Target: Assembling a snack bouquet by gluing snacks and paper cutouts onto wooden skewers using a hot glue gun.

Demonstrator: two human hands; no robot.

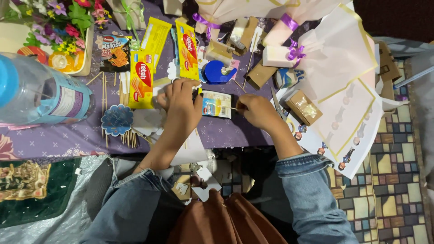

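Note:
My left hand rests on the purple tablecloth, fingers curled over the left end of a small white snack packet. My right hand pinches a thin wooden skewer whose tip touches the packet's right edge. Both denim sleeves reach up from the bottom of the view. A blue tape dispenser sits just above the packet.
Yellow wafer packets lie upper left beside loose skewers and a blue flower cut-out. A large water bottle lies at far left. Pink wrapping paper, small cardboard boxes and purple ribbons fill the right. Artificial flowers stand top left.

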